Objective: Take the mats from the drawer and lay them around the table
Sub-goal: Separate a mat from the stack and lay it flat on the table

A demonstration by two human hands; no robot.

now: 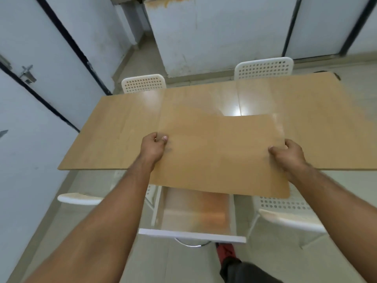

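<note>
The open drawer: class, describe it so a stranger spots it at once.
Find the wooden table; at its near edge, below the held mat, the drawer is pulled out between two white chairs. Unlike those perforated chairs, it has a flat white front with a curved metal handle.

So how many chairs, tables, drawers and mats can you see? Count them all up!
Chairs: 4 (far left, far right, near left, near right)
Tables: 1
Drawers: 1, open
Mats: at least 1, held by both hands
Total: 7
</note>
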